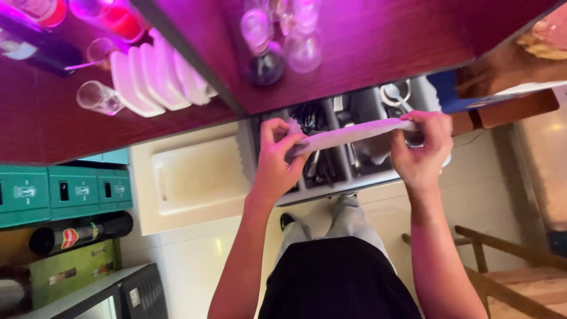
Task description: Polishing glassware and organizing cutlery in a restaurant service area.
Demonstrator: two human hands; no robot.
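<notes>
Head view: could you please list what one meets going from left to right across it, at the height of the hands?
Green crates → white tray → left hand → cloth → right hand → wooden chair.

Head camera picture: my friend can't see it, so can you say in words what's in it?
Two bare hands, the left hand and the right hand, hold a long pale cloth stretched between them above an open grey cutlery drawer. On the dark red counter stand clear glasses and a row of white plates; green crates sit at the left.
</notes>
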